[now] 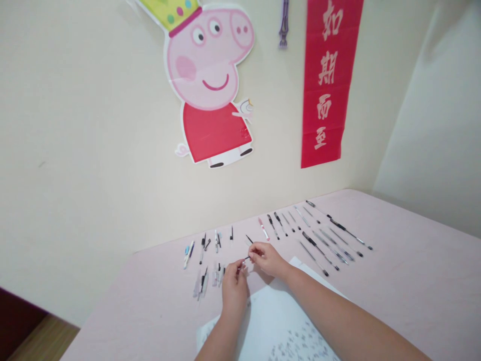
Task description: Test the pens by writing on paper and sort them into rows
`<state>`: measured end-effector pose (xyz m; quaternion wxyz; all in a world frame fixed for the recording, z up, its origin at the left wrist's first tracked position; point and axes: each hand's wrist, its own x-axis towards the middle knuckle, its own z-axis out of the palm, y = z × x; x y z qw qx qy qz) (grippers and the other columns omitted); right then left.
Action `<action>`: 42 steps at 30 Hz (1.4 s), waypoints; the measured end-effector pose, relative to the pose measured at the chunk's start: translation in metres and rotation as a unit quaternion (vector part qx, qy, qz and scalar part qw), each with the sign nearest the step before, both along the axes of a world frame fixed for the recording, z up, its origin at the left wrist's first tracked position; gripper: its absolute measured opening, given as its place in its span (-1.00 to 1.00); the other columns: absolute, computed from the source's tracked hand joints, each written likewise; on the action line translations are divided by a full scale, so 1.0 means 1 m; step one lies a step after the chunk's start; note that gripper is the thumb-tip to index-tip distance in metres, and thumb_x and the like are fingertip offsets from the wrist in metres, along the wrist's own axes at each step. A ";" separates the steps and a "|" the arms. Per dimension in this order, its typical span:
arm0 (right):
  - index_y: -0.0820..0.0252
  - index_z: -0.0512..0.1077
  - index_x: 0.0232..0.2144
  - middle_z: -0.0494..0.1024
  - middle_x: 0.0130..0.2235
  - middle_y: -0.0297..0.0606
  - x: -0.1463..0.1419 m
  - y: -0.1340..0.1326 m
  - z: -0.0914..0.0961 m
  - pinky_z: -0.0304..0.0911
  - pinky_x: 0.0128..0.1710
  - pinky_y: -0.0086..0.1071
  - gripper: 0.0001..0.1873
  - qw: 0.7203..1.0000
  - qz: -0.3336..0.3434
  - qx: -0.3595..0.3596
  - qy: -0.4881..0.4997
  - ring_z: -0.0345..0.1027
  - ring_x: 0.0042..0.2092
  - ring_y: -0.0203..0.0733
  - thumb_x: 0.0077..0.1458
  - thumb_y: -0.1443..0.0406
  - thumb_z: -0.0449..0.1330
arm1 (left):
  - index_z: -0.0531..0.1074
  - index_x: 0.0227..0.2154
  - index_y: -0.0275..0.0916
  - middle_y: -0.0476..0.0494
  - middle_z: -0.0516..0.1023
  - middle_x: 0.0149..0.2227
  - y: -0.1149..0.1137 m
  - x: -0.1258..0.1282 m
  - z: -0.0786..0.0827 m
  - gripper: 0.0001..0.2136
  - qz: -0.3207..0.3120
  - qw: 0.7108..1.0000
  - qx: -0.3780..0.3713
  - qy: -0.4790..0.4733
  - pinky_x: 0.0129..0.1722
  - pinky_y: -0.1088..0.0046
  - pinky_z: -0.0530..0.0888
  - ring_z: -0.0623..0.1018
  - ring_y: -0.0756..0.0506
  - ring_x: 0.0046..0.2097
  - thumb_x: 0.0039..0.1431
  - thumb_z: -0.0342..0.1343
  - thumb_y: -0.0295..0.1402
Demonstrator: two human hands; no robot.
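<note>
My left hand [233,283] is closed in a pinch around a slim pen part [246,258], low over the table. My right hand [267,258] pinches the other end of it, so the dark piece bridges the small gap between my fingers. A thin black stick [248,238] shows just beyond my right fingertips; whether it is held or lies on the table I cannot tell. Left of my hands lie pen parts: a black cap and barrel [203,248], a white barrel [216,241] and a short black piece [232,233].
A written-on paper sheet [259,321] lies under my forearms on the pink tabletop [406,281]. Several pens and refills, including a black-gripped pen [338,225], lie in rows at right. A pink pen [263,228] lies near the wall, which bears a pig cutout [218,130] and red banner [328,115].
</note>
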<state>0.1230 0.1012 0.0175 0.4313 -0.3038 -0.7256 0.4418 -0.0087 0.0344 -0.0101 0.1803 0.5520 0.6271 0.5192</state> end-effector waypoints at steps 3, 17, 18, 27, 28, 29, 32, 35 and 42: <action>0.24 0.32 -0.54 0.34 -0.57 -0.41 0.000 -0.002 0.002 0.15 -0.45 -0.48 -0.92 1.000 0.015 -0.013 0.002 0.23 -0.49 -0.35 -0.05 0.43 0.07 | 0.47 -0.29 -0.26 -0.18 0.52 -0.30 -0.001 0.001 0.002 -0.78 -0.003 1.000 0.003 0.010 -0.17 0.24 0.41 0.49 -0.15 -0.22 0.01 -0.02 -0.43; 0.25 0.34 -0.53 0.36 -0.57 -0.41 -0.005 -0.001 -0.003 0.12 -0.52 -0.52 -0.93 0.999 0.021 -0.048 -0.009 0.22 -0.51 -0.37 -0.05 0.36 0.15 | 0.47 -0.33 -0.24 -0.15 0.53 -0.33 -0.004 0.005 0.010 -0.77 -0.027 0.999 0.012 0.021 -0.17 0.25 0.40 0.48 -0.14 -0.24 -0.01 -0.05 -0.49; 0.26 0.34 -0.53 0.36 -0.57 -0.41 -0.006 -0.001 -0.003 0.12 -0.52 -0.52 -0.93 0.999 0.019 -0.050 -0.010 0.21 -0.51 -0.38 -0.06 0.36 0.15 | 0.47 -0.33 -0.25 -0.15 0.53 -0.33 -0.004 0.005 0.010 -0.77 -0.029 0.999 0.012 0.023 -0.17 0.25 0.40 0.48 -0.13 -0.25 -0.01 -0.05 -0.49; 0.25 0.33 -0.52 0.32 -0.59 -0.43 -0.004 -0.001 -0.004 0.08 -0.51 -0.51 -0.88 1.000 -0.004 -0.002 -0.019 0.17 -0.52 -0.37 0.02 0.32 0.09 | 0.47 -0.30 -0.26 -0.17 0.53 -0.30 -0.004 0.006 0.008 -0.76 -0.031 0.999 0.010 0.017 -0.15 0.26 0.39 0.48 -0.12 -0.22 0.00 -0.06 -0.49; 0.24 0.33 -0.52 0.31 -0.59 -0.43 -0.002 0.000 -0.005 0.08 -0.50 -0.51 -0.85 0.999 -0.023 0.017 -0.029 0.17 -0.52 -0.36 0.05 0.32 0.06 | 0.47 -0.30 -0.27 -0.17 0.53 -0.30 -0.004 0.005 0.008 -0.76 -0.029 0.999 0.010 0.014 -0.15 0.26 0.39 0.48 -0.12 -0.22 0.00 -0.05 -0.48; 0.24 0.33 -0.53 0.31 -0.59 -0.42 0.000 0.002 -0.005 0.07 -0.49 -0.50 -0.83 0.997 -0.049 0.037 -0.044 0.18 -0.51 -0.35 0.07 0.32 0.03 | 0.47 -0.30 -0.27 -0.17 0.52 -0.31 -0.004 0.005 0.008 -0.77 -0.026 1.000 0.009 0.008 -0.16 0.27 0.40 0.48 -0.12 -0.23 0.00 -0.04 -0.48; 0.22 0.34 -0.54 0.35 -0.55 -0.38 0.006 0.007 -0.007 0.06 -0.45 -0.48 -0.80 0.978 -0.143 0.096 -0.116 0.20 -0.47 -0.33 0.09 0.34 0.01 | 0.47 -0.31 -0.25 -0.17 0.52 -0.30 -0.004 0.005 0.006 -0.79 -0.025 1.000 0.005 -0.015 -0.16 0.28 0.40 0.49 -0.12 -0.22 0.00 -0.02 -0.44; 0.19 0.36 -0.48 0.41 -0.47 -0.33 0.010 0.011 -0.010 0.10 -0.37 -0.46 -0.82 0.954 -0.208 0.122 -0.177 0.26 -0.39 -0.28 0.08 0.38 -0.01 | 0.46 -0.29 -0.26 -0.18 0.52 -0.27 -0.003 0.004 0.003 -0.79 -0.029 0.999 -0.006 -0.032 -0.13 0.27 0.40 0.49 -0.12 -0.20 0.01 0.00 -0.42; 0.22 0.42 -0.26 0.45 -0.23 -0.18 0.012 0.015 -0.014 0.13 -0.13 -0.40 -0.72 0.926 -0.208 0.151 -0.278 0.29 -0.18 -0.20 0.02 0.51 0.00 | 0.47 -0.32 -0.25 -0.16 0.53 -0.30 -0.003 0.005 0.002 -0.81 -0.025 0.999 0.004 -0.043 -0.17 0.28 0.43 0.50 -0.11 -0.24 0.00 0.02 -0.41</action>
